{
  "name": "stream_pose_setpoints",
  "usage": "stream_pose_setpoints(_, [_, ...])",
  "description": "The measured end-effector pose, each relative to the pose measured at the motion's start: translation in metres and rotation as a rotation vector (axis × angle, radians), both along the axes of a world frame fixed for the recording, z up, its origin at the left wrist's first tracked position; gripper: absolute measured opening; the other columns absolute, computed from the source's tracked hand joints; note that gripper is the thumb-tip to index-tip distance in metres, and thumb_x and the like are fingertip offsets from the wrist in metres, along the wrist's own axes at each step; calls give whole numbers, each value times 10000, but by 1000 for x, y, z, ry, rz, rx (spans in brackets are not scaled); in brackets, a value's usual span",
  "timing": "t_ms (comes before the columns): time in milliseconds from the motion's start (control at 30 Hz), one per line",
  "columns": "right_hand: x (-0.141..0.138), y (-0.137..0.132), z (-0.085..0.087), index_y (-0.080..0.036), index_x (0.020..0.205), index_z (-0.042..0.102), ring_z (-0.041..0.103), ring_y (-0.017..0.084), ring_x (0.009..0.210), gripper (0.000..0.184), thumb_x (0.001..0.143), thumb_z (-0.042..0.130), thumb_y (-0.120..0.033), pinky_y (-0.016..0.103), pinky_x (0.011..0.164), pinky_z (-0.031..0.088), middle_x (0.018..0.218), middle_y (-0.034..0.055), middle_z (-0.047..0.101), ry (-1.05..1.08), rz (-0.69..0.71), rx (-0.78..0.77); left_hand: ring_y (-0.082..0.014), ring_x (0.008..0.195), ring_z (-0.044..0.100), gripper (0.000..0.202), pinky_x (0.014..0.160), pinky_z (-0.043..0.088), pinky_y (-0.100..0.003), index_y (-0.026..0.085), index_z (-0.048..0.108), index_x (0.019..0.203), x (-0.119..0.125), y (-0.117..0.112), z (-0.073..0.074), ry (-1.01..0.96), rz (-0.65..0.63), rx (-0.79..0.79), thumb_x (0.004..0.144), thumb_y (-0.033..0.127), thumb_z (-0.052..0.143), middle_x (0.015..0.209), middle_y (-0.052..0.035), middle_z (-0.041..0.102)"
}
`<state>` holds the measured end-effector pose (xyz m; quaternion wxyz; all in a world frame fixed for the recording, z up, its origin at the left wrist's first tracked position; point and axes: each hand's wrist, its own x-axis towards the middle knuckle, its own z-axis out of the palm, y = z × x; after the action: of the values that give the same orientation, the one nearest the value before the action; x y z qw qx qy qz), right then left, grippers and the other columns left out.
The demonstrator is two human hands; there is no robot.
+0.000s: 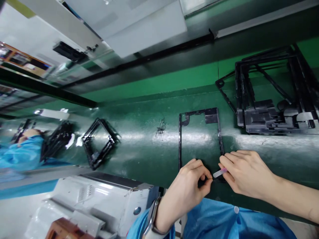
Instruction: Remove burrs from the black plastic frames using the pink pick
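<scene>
A thin black rectangular plastic frame (180,141) lies on the green bench in front of me, its near side mostly covered by my hands. My left hand (190,181) has thumb and forefinger pinched together at the frame's near side; what is between the tips is too small to make out. In the closed fingers of my right hand (245,172) is a small flat pale tool (219,173) with a rounded end, pointing toward the left fingertips. That hand rests by the frame's near right corner.
Several black frames (281,131) are stacked loosely at the right. A tangle of thin black strands (161,127) lies left of the frame. Farther left are more frames (98,142) and a co-worker's blue sleeve (27,151). A white machine (99,199) stands at the lower left.
</scene>
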<state>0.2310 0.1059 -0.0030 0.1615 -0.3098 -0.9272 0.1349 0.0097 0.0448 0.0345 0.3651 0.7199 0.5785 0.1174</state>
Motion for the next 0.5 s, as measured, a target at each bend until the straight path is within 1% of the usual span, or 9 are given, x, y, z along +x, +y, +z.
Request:
stream_pose_setpoints(167, [-1, -1, -2, -206, 778, 581, 588, 175, 590, 147, 895, 549, -123, 361, 665, 323, 677, -8, 626, 5, -6, -2, -160, 772, 576, 212, 754, 494, -289, 192, 647, 817, 5, 2, 0, 58, -18, 35, 835, -13, 696, 791, 23, 553])
stream_pose_setpoints(333, [-1, -1, -1, -209, 783, 579, 594, 175, 591, 115, 856, 583, -120, 353, 669, 327, 683, -5, 645, 8, -4, 13, -160, 764, 564, 238, 757, 512, -294, 203, 581, 817, 9, -6, -7, 70, -10, 113, 840, -29, 630, 809, 23, 536])
stream_pose_setpoints(500, [-2, 0, 1, -210, 782, 581, 607, 178, 594, 103, 837, 599, -125, 353, 666, 333, 679, -4, 654, 11, -12, 25, -173, 777, 545, 247, 765, 509, -310, 202, 566, 867, 11, -17, -16, 72, 18, 261, 873, -44, 555, 847, -2, 565])
